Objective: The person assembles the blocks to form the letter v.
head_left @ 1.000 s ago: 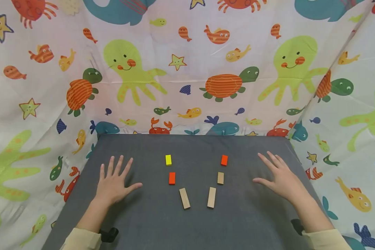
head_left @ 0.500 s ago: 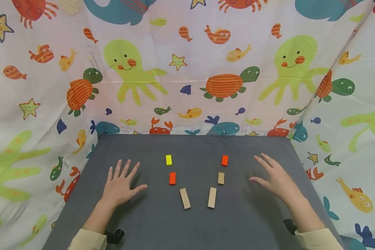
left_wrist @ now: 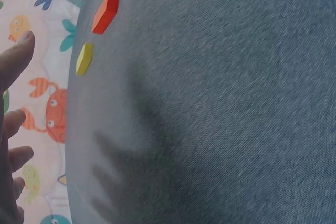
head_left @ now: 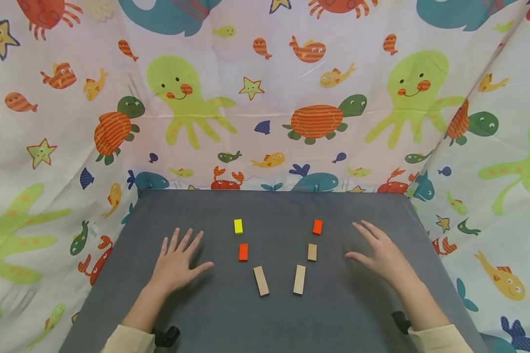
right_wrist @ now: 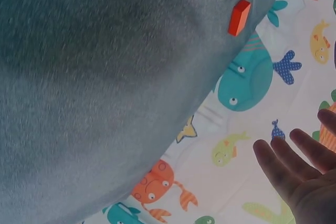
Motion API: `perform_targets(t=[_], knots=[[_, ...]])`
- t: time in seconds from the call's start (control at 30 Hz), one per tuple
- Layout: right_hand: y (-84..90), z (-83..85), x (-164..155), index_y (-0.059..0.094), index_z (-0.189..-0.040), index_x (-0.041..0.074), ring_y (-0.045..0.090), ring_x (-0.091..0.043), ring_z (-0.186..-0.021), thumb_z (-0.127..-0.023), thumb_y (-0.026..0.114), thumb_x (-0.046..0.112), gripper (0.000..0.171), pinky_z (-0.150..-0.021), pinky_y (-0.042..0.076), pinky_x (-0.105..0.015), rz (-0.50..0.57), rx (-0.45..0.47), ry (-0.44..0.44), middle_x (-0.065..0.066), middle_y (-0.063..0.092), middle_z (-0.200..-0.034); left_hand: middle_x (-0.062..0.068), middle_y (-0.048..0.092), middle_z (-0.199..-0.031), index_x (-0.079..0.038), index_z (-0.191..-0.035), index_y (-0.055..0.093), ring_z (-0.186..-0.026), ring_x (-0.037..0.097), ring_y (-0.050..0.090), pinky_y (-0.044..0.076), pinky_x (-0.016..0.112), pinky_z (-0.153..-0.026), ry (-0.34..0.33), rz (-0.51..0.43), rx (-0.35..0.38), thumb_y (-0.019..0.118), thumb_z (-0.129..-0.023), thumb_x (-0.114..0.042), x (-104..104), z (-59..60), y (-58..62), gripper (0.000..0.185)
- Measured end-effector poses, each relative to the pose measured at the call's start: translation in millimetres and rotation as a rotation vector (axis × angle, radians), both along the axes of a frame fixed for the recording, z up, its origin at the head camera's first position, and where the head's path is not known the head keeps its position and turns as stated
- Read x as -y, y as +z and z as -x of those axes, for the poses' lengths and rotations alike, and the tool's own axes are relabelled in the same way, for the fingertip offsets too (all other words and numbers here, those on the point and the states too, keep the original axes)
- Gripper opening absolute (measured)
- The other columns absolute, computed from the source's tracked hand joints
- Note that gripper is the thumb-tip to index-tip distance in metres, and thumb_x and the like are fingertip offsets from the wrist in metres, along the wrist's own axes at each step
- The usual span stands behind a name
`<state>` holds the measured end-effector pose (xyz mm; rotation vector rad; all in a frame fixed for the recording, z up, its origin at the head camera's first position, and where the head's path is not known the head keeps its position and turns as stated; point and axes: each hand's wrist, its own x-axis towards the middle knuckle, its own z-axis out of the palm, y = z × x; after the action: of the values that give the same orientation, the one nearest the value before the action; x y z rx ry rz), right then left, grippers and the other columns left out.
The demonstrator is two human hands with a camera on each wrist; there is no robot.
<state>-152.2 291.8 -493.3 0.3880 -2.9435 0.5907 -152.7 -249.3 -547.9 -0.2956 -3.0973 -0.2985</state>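
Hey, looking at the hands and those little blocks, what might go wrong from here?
The left hand is spread wide near the orange block; a sweep inward might knock it or the long wooden block. The right hand could likewise nudge the small wooden block.

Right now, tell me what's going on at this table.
A person holds both hands open over a grey table, gripping nothing. The left hand is beside the orange block; the right hand is near the short wooden block. A yellow block, another orange block and two long wooden blocks lie between them, untouched.
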Motion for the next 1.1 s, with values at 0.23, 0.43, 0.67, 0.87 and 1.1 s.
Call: perform_targets(t=[0.23, 0.43, 0.67, 0.87, 1.1], knots=[[-4.8, -1.7, 9, 0.047, -0.150, 0.013, 0.049, -0.046, -0.129, -0.075, 0.089, 0.036, 0.089, -0.096, 0.048, -0.067, 0.016, 0.022, -0.021, -0.023, 0.050, -0.145, 0.013, 0.032, -0.163, -0.024, -0.159, 0.033, -0.154, 0.045, 0.011, 0.007, 0.067, -0.120, -0.037, -0.022, -0.011, 0.054, -0.083, -0.082, -11, 0.1, -2.6, 0.098], [-7.4, -0.7, 16, 0.048, -0.149, 0.013, 0.052, -0.045, -0.126, -0.076, 0.089, 0.035, 0.087, -0.095, 0.049, -0.065, 0.022, 0.033, -0.030, -0.024, 0.052, -0.142, 0.013, 0.035, -0.162, -0.025, -0.159, 0.033, -0.153, 0.045, 0.014, 0.009, 0.067, -0.120, -0.030, -0.061, -0.005, 0.058, -0.084, -0.077, -18, 1.0, -5.4, 0.094], [-13.8, -1.5, 25, 0.050, -0.148, 0.011, 0.058, -0.042, -0.122, -0.075, 0.089, 0.035, 0.086, -0.094, 0.052, -0.061, 0.045, 0.007, -0.010, -0.021, 0.057, -0.138, 0.013, 0.040, -0.159, -0.026, -0.157, 0.037, -0.151, 0.046, 0.021, 0.013, 0.068, -0.119, -0.026, -0.090, 0.000, 0.061, -0.084, -0.074, -27, 1.1, -8.3, 0.090], [-18.4, -3.3, 37, 0.051, -0.147, 0.011, 0.060, -0.040, -0.120, -0.075, 0.090, 0.034, 0.086, -0.093, 0.053, -0.059, 0.085, -0.016, 0.033, -0.019, 0.060, -0.136, 0.012, 0.042, -0.158, -0.024, -0.155, 0.042, -0.150, 0.045, 0.025, 0.016, 0.068, -0.118, -0.046, -0.221, 0.040, 0.060, -0.086, -0.071, -34, 2.3, -5.5, 0.085], [-22.7, -3.7, 48, 0.054, -0.145, 0.010, 0.063, -0.037, -0.119, -0.071, 0.092, 0.031, 0.086, -0.095, 0.053, -0.056, 0.115, -0.027, 0.073, -0.017, 0.063, -0.133, 0.010, 0.045, -0.157, -0.022, -0.154, 0.044, -0.149, 0.042, 0.029, 0.020, 0.067, -0.118, -0.065, -0.289, 0.037, 0.059, -0.087, -0.072, -38, 3.8, -0.7, 0.084]])
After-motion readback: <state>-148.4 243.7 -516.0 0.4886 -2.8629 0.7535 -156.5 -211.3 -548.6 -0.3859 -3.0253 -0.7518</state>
